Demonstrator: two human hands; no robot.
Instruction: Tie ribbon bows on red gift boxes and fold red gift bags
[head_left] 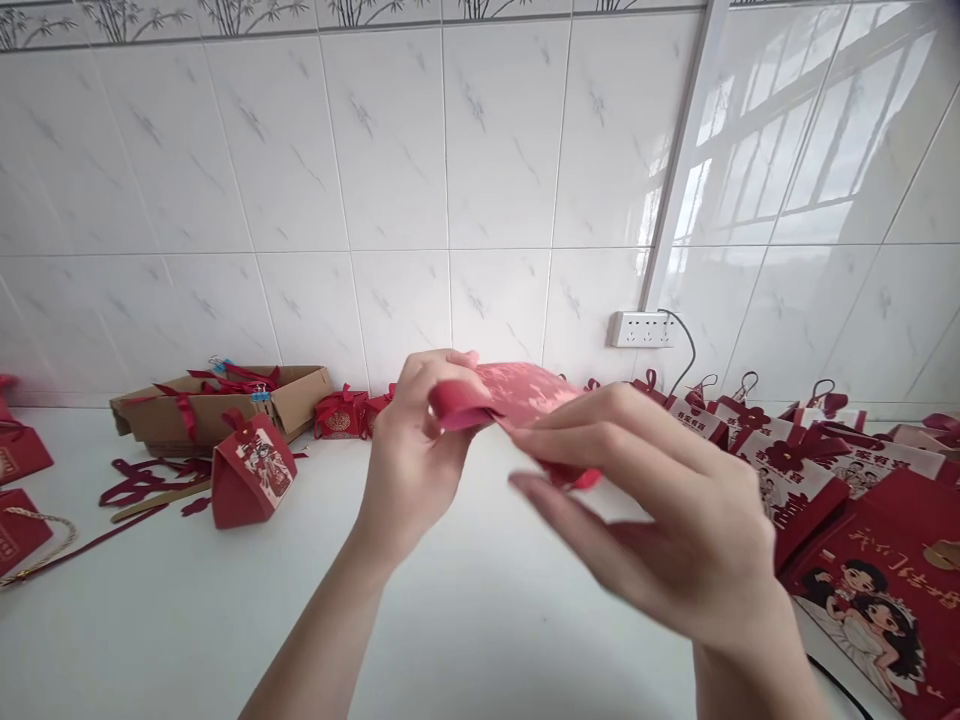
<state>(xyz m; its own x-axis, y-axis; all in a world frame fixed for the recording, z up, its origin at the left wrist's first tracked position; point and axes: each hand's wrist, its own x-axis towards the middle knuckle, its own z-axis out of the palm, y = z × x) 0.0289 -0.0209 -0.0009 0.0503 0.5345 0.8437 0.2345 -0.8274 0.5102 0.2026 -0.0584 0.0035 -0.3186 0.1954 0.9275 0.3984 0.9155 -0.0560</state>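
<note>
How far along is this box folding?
Done: one folded box stands on the table, two more by the carton. In hand: left hand and right hand hold a flat red card. Left: loose ribbons lie unused.

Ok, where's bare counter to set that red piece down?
Bare white counter lies under both hands, between the folded red box on the left and the red bags on the right. Crowded: ribbon scraps by the cardboard box.
</note>
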